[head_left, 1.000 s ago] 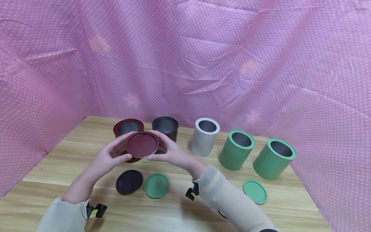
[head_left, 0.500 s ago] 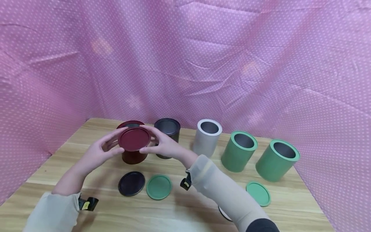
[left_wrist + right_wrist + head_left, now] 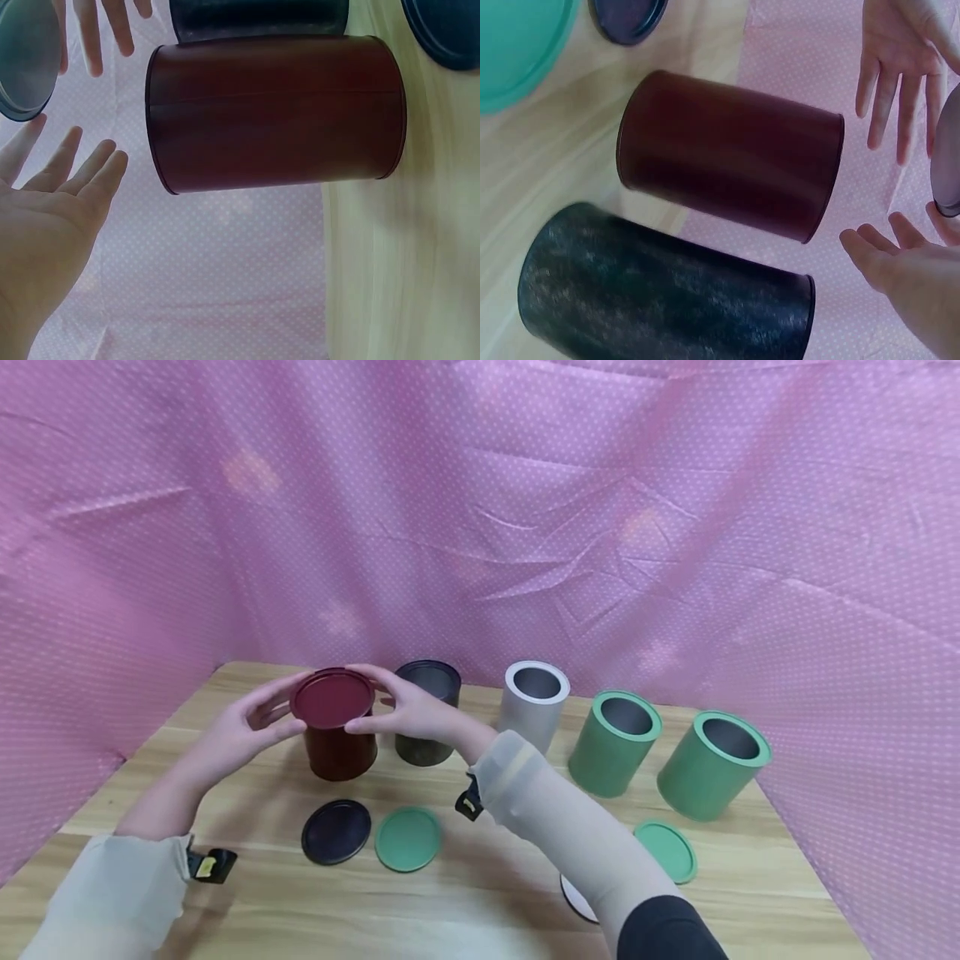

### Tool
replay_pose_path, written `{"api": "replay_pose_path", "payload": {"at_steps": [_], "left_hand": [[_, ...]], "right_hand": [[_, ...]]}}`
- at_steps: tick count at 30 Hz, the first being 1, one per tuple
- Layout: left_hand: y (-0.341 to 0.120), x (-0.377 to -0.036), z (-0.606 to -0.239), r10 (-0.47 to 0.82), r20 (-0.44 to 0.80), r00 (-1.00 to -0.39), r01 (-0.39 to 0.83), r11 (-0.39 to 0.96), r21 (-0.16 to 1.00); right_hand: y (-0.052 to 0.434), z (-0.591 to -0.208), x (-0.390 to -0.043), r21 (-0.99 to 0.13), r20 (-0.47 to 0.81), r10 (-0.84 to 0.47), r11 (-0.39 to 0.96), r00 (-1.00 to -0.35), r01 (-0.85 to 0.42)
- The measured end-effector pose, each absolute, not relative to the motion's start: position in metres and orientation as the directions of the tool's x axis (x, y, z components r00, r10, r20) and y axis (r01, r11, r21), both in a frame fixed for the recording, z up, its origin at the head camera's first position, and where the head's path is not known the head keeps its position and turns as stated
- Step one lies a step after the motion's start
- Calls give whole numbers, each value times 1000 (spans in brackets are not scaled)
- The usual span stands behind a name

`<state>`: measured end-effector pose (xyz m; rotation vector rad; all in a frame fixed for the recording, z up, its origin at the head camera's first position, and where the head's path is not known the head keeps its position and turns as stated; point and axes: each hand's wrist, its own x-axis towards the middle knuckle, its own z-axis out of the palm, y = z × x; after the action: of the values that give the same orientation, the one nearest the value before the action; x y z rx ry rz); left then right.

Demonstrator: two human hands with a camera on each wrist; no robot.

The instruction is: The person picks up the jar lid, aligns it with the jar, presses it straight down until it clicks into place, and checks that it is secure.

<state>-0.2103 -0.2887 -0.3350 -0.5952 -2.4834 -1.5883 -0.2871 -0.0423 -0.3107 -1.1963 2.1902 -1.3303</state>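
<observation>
Your left hand (image 3: 238, 735) reached in from the left with its fingers (image 3: 82, 161) straight and spread, tips against the rim of the red lid (image 3: 332, 697); your right hand (image 3: 401, 710) mirrored it from the other side, fingers (image 3: 889, 94) likewise extended and loose rather than clenched, so the lid was steadied between fingertips of both hands, not wrapped; both forearms lay low over the table (image 3: 480, 893), sleeves drawn to the wrists.

The lid was a flat, dark red disc with a raised edge, sitting level on top of the red can (image 3: 339, 752), directly between your fingertips; whether it was pressed fully home could not be told; the can was a plain upright cylinder of matching red.

Just past your right fingertips stood the black can (image 3: 426, 714), near the red one but apart from it; beyond it the silver can (image 3: 532, 702) and two green cans (image 3: 611, 747) ran off to the right; below your palms lay a black lid (image 3: 336, 831) and a green lid (image 3: 407, 837) side by side; bare wood lay left of your left hand up to the pink cloth (image 3: 480, 510).
</observation>
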Motion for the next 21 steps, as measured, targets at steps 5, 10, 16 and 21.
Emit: {"api": "replay_pose_path", "payload": {"at_steps": [5,10,16,21], "left_hand": [[-290,-213,-331,238,290,-927,369,444,817],[-294,-218,-327,242,222,-944,317,493,811],[-296,-227,-321,262,193,-946,305,509,805],[-297,-235,-321,273,197,-942,312,489,814]], "right_hand": [[-43,-306,-295,-805,153,-799,240,-581,-543],[-45,-304,-302,-794,142,-795,265,-590,-547],[-46,-304,-307,-811,125,-792,265,-597,-521],[-47,-303,-314,-825,106,-792,268,-602,-497]]}}
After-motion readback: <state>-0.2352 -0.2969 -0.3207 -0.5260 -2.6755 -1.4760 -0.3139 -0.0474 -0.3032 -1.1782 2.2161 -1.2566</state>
